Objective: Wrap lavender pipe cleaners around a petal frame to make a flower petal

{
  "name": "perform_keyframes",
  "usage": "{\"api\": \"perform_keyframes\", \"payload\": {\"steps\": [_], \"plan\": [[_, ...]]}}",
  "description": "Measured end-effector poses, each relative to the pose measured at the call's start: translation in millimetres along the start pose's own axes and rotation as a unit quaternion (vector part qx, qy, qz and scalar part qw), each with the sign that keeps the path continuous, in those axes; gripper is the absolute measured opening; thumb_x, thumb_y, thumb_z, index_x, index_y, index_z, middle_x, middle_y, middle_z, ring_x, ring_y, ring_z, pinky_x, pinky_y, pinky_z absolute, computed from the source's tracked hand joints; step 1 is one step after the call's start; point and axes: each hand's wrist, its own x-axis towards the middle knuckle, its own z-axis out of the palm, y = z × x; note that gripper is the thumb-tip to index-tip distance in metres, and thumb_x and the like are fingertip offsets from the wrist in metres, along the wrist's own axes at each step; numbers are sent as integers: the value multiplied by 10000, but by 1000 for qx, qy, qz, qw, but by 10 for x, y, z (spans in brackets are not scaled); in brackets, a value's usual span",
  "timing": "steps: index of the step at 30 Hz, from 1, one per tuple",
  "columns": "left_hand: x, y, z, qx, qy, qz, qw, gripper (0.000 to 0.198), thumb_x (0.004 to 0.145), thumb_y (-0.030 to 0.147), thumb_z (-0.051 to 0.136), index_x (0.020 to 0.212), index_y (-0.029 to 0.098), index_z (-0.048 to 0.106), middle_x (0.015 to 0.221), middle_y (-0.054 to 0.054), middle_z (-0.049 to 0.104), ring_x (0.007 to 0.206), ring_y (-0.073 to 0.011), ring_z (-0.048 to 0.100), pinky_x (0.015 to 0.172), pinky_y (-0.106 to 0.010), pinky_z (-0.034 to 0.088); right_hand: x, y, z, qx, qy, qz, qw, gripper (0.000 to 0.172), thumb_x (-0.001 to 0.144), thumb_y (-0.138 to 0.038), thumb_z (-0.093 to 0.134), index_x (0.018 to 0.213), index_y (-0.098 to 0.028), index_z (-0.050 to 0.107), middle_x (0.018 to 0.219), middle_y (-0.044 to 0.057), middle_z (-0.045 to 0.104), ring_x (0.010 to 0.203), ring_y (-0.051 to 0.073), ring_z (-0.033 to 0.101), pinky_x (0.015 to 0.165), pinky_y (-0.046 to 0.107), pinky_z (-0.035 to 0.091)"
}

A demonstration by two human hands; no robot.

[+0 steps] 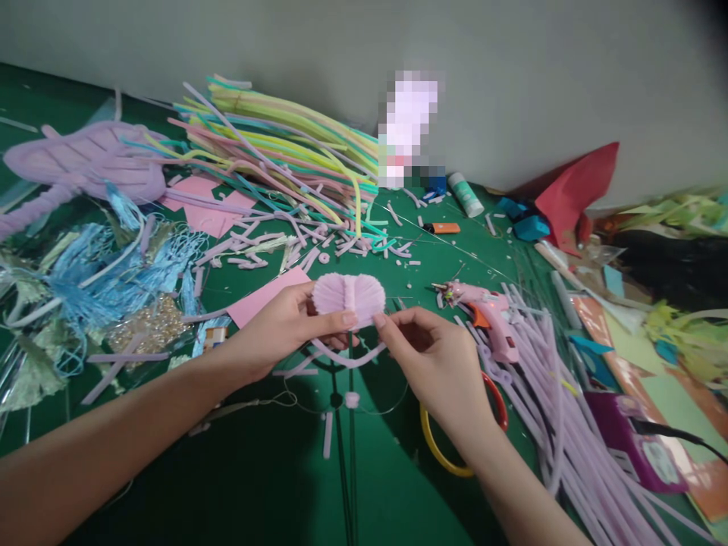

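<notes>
Between my hands, above the middle of the green table, is a lilac fuzzy piece (pixel 335 294) shaped like a fan with a raised band down its centre. My left hand (pixel 304 315) grips it from the left, thumb across its lower front. At its lower right edge, my right hand (pixel 429 341) pinches with thumb and forefinger. A curved lilac pipe cleaner (pixel 356 360) hangs just under the piece, running between the two hands; how it is attached is hidden by the fingers. Below lie a small lilac bit (pixel 352 400) and a short lilac pipe cleaner (pixel 327 436).
A pink glue gun (pixel 503 334) lies right of my hands, beside long lilac pipe cleaners (pixel 540 379) and scissors with red and yellow handles (pixel 435 447). Coloured pipe cleaners (pixel 284 136) are heaped behind. Blue tassels (pixel 108 265) and a bag of gold beads (pixel 148 330) lie left.
</notes>
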Motion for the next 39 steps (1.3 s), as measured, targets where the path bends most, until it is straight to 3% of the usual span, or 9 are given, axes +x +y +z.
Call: {"api": "perform_keyframes", "payload": {"steps": [10, 17, 21, 24, 27, 30, 33, 39], "plan": [[-3, -15, -15, -4, -17, -2, 1000, 229, 693, 148, 792, 906, 135, 708, 731, 12, 717, 635, -101, 640, 618, -181, 536, 46, 54, -8, -3, -62, -81, 995, 268, 913, -349, 526, 738, -181, 640, 646, -5, 637, 570, 112, 559, 537, 213, 396], [7, -2, -21, 20, -28, 3, 999, 228, 711, 192, 787, 920, 141, 710, 743, 7, 714, 653, -109, 633, 633, -194, 522, 51, 117, 4, 56, -94, -53, 993, 315, 917, -394, 525, 732, -174, 654, 664, 15, 655, 630, 144, 594, 584, 237, 435], [-17, 5, -6, 53, -17, 13, 998, 334, 700, 237, 808, 1008, 164, 703, 890, -18, 745, 786, -144, 667, 706, -221, 526, 49, 148, 0, 77, -100, -45, 991, 325, 907, -425, 546, 760, -178, 696, 714, 28, 703, 662, 157, 629, 620, 247, 470], [-33, 9, -3, 67, -9, 13, 998, 321, 698, 264, 811, 980, 163, 695, 850, -12, 740, 789, -156, 670, 720, -240, 526, 56, 176, -29, 139, -110, 19, 984, 457, 915, -536, 486, 758, -174, 719, 750, 58, 728, 698, 185, 666, 666, 283, 523], [-32, 12, -5, 80, 3, 8, 997, 265, 691, 267, 813, 889, 149, 682, 714, 11, 703, 695, -141, 644, 690, -237, 514, 63, 172, -58, 193, -80, 76, 975, 538, 887, -615, 473, 751, -161, 729, 729, 79, 727, 675, 199, 674, 621, 295, 544], [-28, 14, -3, 78, -4, 7, 997, 276, 683, 265, 813, 900, 154, 684, 727, 11, 701, 662, -133, 626, 661, -233, 501, 58, 124, -56, 144, -57, 46, 987, 446, 849, -564, 575, 714, -163, 716, 683, 59, 708, 602, 165, 634, 564, 261, 509], [-32, 18, 3, 75, -9, 8, 997, 238, 716, 301, 781, 882, 154, 694, 733, -3, 698, 662, -143, 620, 649, -242, 494, 36, 70, -20, 125, -80, 16, 989, 347, 842, -482, 619, 706, -173, 698, 661, 30, 693, 568, 144, 607, 543, 247, 484], [-44, 13, -6, 101, -5, 19, 995, 231, 755, 364, 745, 719, 148, 670, 741, -6, 678, 700, -144, 591, 707, -254, 483, -4, 49, 41, 163, -109, 33, 980, 293, 858, -431, 604, 743, -180, 703, 709, 33, 726, 625, 156, 648, 586, 253, 507]]}}
